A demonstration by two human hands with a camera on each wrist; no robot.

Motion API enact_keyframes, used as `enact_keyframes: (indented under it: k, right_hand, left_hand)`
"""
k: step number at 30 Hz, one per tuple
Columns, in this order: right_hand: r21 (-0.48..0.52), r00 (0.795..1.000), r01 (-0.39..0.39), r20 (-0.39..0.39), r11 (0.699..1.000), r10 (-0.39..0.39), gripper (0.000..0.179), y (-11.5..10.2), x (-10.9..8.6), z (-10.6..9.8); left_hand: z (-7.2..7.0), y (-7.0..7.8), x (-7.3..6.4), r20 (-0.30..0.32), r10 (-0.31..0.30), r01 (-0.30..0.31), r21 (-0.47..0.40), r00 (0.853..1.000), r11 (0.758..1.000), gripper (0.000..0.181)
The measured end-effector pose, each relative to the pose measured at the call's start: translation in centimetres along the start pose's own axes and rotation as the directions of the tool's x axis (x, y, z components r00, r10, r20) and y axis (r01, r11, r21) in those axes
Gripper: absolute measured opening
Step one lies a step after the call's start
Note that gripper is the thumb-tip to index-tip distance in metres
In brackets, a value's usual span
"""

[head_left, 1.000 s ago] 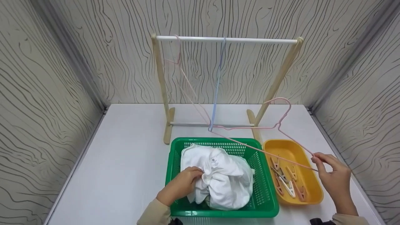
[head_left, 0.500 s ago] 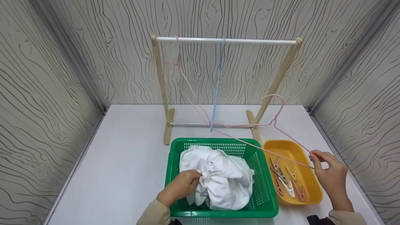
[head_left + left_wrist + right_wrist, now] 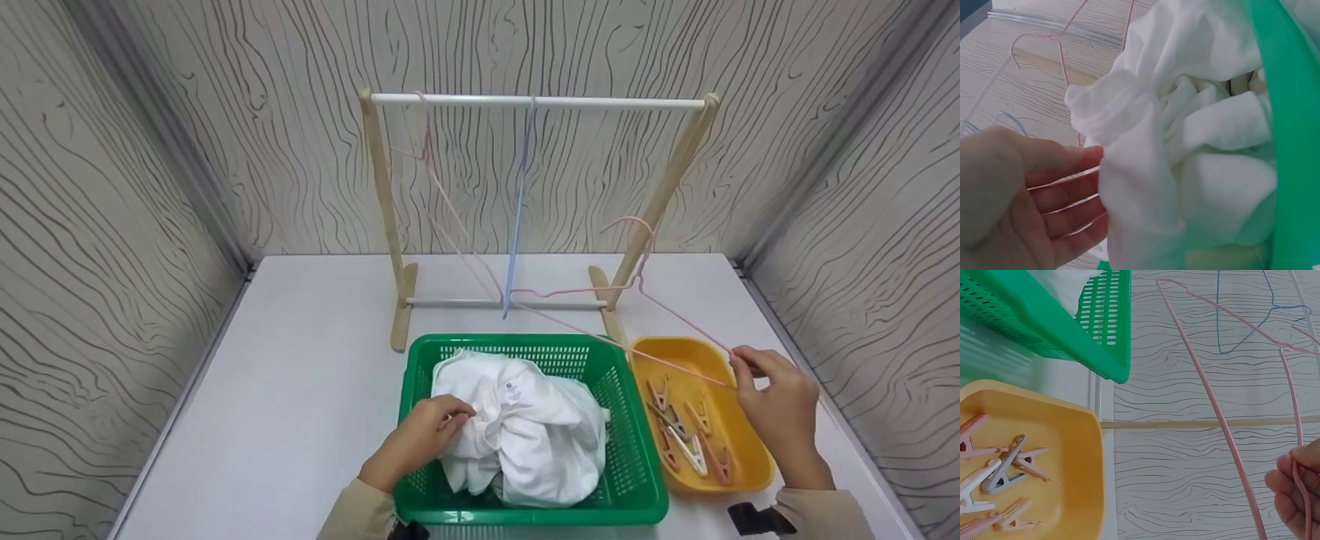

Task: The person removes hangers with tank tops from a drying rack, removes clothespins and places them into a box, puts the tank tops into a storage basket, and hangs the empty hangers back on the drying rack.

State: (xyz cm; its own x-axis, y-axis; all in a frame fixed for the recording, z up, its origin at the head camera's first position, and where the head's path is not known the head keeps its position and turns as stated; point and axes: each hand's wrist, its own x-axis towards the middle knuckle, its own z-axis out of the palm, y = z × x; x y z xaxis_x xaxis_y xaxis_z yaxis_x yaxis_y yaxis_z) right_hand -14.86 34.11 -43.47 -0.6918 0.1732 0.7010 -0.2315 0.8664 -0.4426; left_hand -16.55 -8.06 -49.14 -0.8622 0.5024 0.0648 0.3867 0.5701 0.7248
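A crumpled white shirt (image 3: pixel 551 435) with a small printed label lies in the green basket (image 3: pixel 637 480). At its left side, my left hand (image 3: pixel 421 439) pinches a fold with the fingertips; in the left wrist view, part of the fingertips is hidden against the cloth (image 3: pixel 1134 169). My right hand (image 3: pixel 784 401) holds a pink hanger (image 3: pixel 682 319) by its right corner. The hanger reaches left above the basket, hook up. In the right wrist view, thumb and fingers close around its thin wire (image 3: pixel 1296 410).
A wooden rack with a white rod (image 3: pixel 600 103) stands behind, carrying another pink hanger (image 3: pixel 446 191) and a blue hanger (image 3: pixel 516 217). The yellow tray (image 3: pixel 739 465) right of the basket holds several clothespins (image 3: pixel 694 454). Patterned walls enclose the white table (image 3: pixel 300 375).
My right hand has moved left and slightly up, carrying the pink hanger the same way. My left hand has shifted a little left at the shirt.
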Motion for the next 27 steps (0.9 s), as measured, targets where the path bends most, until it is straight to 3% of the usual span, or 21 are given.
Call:
enact_keyframes:
  k: [7, 16, 22, 27]
  right_hand:
    - [-0.043, 0.999, -0.002, -0.045, 0.999, 0.000, 0.010, -1.1, 1.3, 0.3]
    - [-0.066, 0.991, -0.003, -0.136, 0.998, -0.006, 0.011, -2.5, 3.6, 0.6]
    - [-0.049, 0.980, 0.021, -0.198, 0.999, -0.030, 0.011, -3.3, 4.9, 0.8]
    - [-0.062, 0.977, -0.013, -0.215, 0.998, -0.001, 0.013, -3.9, 5.8, 0.9]
  left_hand:
    - [-0.2, 0.0, -0.1, 0.007, -0.016, 0.016, -0.023, 1.000, 1.000, 0.020]
    - [0.0, -0.1, -0.1, -0.004, 0.043, -0.043, -0.009, 0.999, 0.999, 0.021]
    - [0.1, -0.2, -0.1, -0.007, 0.058, -0.058, -0.014, 0.998, 0.998, 0.021]
    - [0.0, -0.2, -0.3, 0.000, 0.045, -0.045, -0.029, 0.999, 0.999, 0.022]
